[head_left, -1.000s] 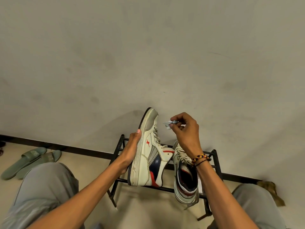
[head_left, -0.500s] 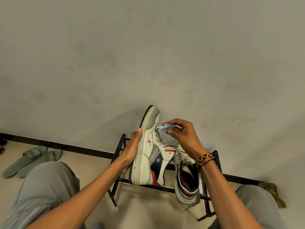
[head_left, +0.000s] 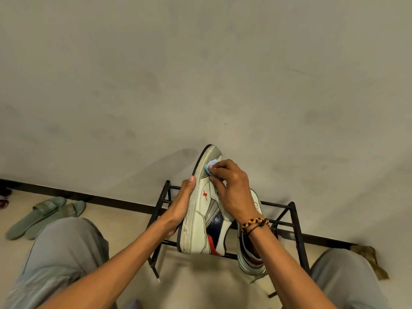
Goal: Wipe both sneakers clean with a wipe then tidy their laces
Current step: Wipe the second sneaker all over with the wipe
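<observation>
Head view gives us two sneakers, one wipe, two hands, one rack and two slippers. We hold the first sneaker point(head_left: 200, 210) upright on its heel over the black metal rack point(head_left: 296, 228), toe pointing up toward the wall point(head_left: 200, 74), its white, grey, navy and red side facing us. Our left hand point(head_left: 180, 208) holds it from the sole side, palm along the sole and the thumb lying up the sole edge. Our right hand point(head_left: 231, 188) has its fingers curled round a small crumpled blue wipe point(head_left: 209, 166), pinching it and pressing it against the grey toe area of that sneaker; only a corner of the wipe shows past the fingertips. One braided bracelet point(head_left: 254, 224) sits on the right wrist. The second sneaker point(head_left: 249, 257) lies on the rack just right of the first, opening toward us, largely covered by the right forearm; we cannot tell how its laces lie. Two grey-green slippers point(head_left: 40, 215) rest side by side on the floor point(head_left: 200, 282) at far left, near the dark skirting. Our two grey-trousered knees frame the bottom corners.
</observation>
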